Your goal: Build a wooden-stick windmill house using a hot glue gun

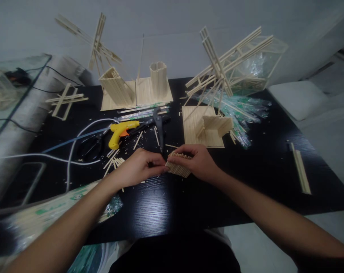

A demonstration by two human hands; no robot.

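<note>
My right hand (198, 161) grips a small panel of short wooden sticks (179, 170) laid side by side, just above the black table (217, 204). At the panel's left edge, my left hand (145, 165) has its thumb and fingers pinched together; whatever they hold is too small to make out. A yellow glue gun (121, 132) lies behind the left hand, beside dark-handled cutters (158, 127). Short cut sticks (114, 162) are scattered left of that hand. Behind the right hand stands a stick-built base with low walls (206, 131).
Stick models stand at the back, including a square tower (116, 87) and a round tower (158, 79). Windmill-like blades (217, 74) rise at back right over plastic wrappers (242, 110). A white cable (71, 159) loops at left. A stick bundle (301, 170) lies at right.
</note>
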